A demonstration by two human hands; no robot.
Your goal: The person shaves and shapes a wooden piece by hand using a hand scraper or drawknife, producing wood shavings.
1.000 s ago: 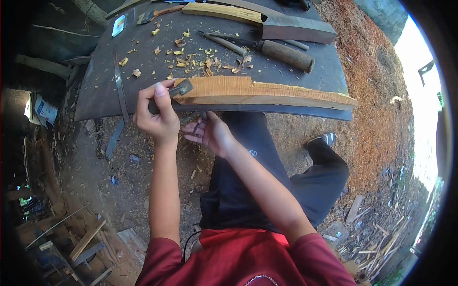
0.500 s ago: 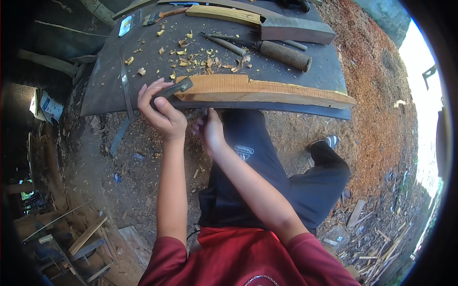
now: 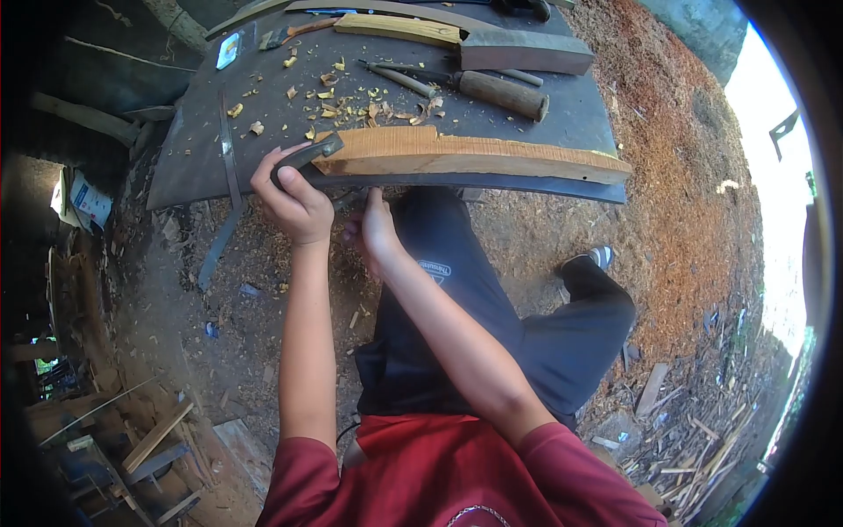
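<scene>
A dark metal C-clamp sits over the left end of a shaped piece of wood, which lies along the near edge of the workbench. The wood has a stepped top and a yellowish rim. My left hand is closed around the curved clamp frame, thumb on the near side. Just below the bench edge, my right hand has its fingers curled together at the lower part of the clamp. The bench edge and fingers partly hide what it grips there.
Curled wood shavings litter the bench. Behind them lie a thick round wooden handle, a dark block, a yellowish wood strip and a brush. A metal strip overhangs the left edge. Sawdust covers the ground.
The view has shifted slightly, so bench and wood appear a little further left and up. Both hands stay at the clamp; the right hand's fingers have turned a little.
</scene>
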